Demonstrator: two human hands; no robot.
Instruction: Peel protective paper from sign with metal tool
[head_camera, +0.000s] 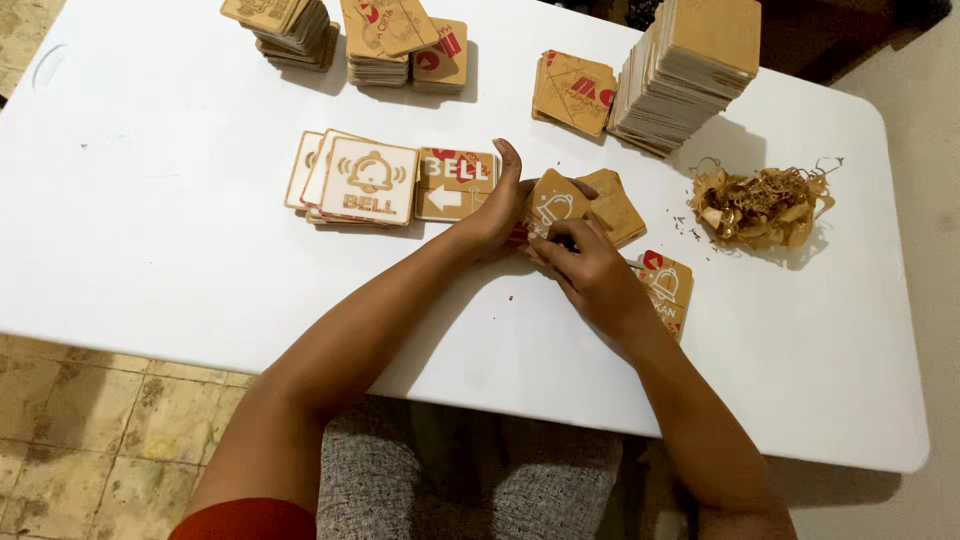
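My left hand (497, 208) holds the left edge of a small brown square plaque (553, 207) with a cut-out bell shape, tilted on the white table (160, 260). My right hand (590, 270) pinches the plaque's lower right part with its fingertips. Under and behind this plaque lies a short pile of similar brown plaques (613, 205). Another plaque with a bell and a red mark (668, 288) lies just right of my right wrist.
Left of my hands lie white-faced bell plaques (367, 180) and a plaque with an arrow (455, 184). Stacks of brown plaques (690, 70) stand along the far edge. A heap of brown peeled scraps (762, 205) sits at the right.
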